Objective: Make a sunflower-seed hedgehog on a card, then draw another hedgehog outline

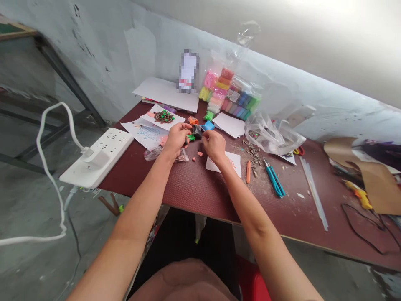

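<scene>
Over the table, my left hand [178,137] and my right hand [214,144] face each other with fingertips pinched. Between them is a small black packet [196,131], apparently modelling clay in clear wrap, held from both sides. Blue clay [208,126], orange clay [193,121] and green clay [191,137] lie close around it. Crumpled clear wrappers [152,154] lie under my left wrist. Small pink clay bits [199,154] rest between the hands. A paper with an orange drawing [234,161] is partly hidden by my right wrist.
Sunflower seeds [253,152], an orange crayon-like stick [248,172] and teal-handled snips [274,179] lie right. Behind are bagged clay packs [239,102] and a plastic bag [271,133]. A white power strip [97,161] overhangs the left edge. A yellow glue gun [359,194] lies far right.
</scene>
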A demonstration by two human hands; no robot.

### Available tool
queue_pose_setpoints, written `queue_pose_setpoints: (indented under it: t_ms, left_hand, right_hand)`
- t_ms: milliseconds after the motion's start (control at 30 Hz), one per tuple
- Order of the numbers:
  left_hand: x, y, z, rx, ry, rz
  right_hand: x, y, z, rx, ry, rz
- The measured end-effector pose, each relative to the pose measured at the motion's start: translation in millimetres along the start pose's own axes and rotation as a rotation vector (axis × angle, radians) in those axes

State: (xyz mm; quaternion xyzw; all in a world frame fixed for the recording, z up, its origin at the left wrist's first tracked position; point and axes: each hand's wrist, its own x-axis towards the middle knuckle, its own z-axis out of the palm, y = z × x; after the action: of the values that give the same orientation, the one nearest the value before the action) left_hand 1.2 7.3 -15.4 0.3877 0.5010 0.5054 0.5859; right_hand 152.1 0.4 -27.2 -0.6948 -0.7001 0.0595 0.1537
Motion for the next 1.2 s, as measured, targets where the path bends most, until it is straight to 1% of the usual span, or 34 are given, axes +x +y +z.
queue_pose_setpoints:
  t_ms: [100,267,333,367,400,433,500,567,600,667,733,767,800,867,933,1000,1067,1133,1200]
  left_hand:
    - [3.1,-4.2,0.9,0.094,0.009,0.019]
    - [2.6,-4.9,0.7,0.078,-0.075,0.033]
    - [1.6,-5.1,1.1,0.08,-0.05,0.037]
    - [1.2,-5.6,1.5,0.085,-0.023,0.044]
    - [0.7,-6.4,1.8,0.091,-0.007,0.054]
    - [0.2,-7.4,2.1,0.097,-0.016,0.063]
    - [-1.1,-9.4,2.3,0.109,-0.109,0.069]
    - [-2.6,-10.4,1.6,0.11,-0.23,0.064]
    - [-3.5,-10.2,1.1,0.11,-0.261,0.066]
    - [-5.5,-8.9,0.3,0.13,-0.27,0.066]
    - [-8.4,-7.0,0.6,0.174,-0.276,0.035]
    - [-10.2,-6.3,1.3,0.196,-0.298,0.006]
    - [-12.1,-6.0,2.3,0.213,-0.338,-0.027]
    - [-15.6,-6.4,4.9,0.232,-0.431,-0.064]
    - [-17.9,-7.9,7.1,0.26,-0.494,-0.04]
    - [-18.6,-9.5,8.2,0.289,-0.512,-0.002]
    - [-18.4,-10.3,8.2,0.311,-0.515,0.017]
    - [-18.2,-9.9,7.6,0.32,-0.509,0.026]
    - [-18.3,-8.8,7.0,0.316,-0.49,0.026]
  right_hand:
    - [-1.1,0.3,-1.0,-0.024,-0.018,-0.02]
    - [10.5,-14.5,2.1,-0.113,-0.056,-0.101]
    - [10.6,-17.1,1.5,-0.109,-0.045,-0.098]
    - [8.2,-16.7,0.5,-0.09,-0.019,-0.098]
    - [4.0,-15.4,-1.0,-0.063,0.023,-0.099]
    - [-1.6,-13.4,-2.8,-0.032,0.068,-0.111]
    - [-15.1,-8.1,-6.9,0.031,0.138,-0.161]
    - [-28.1,-1.6,-10.4,0.11,0.151,-0.217]
    - [-33.2,2.1,-11.7,0.165,0.15,-0.242]
    - [-39.2,11.0,-13.4,0.304,0.176,-0.266]
    - [-39.7,20.9,-13.6,0.442,0.272,-0.213]
    - [-38.5,25.8,-13.2,0.506,0.313,-0.165]
    - [-36.8,30.1,-12.4,0.575,0.328,-0.117]
    - [-33.6,36.6,-9.7,0.714,0.275,-0.05]
    - [-32.3,39.8,-6.6,0.823,0.202,-0.026]
    - [-33.3,40.9,-4.6,0.862,0.212,-0.025]
    - [-35.5,41.3,-5.3,0.85,0.278,-0.042]
    - [-37.8,42.2,-8.5,0.82,0.32,-0.082]
    - [-39.5,44.2,-13.1,0.801,0.325,-0.107]
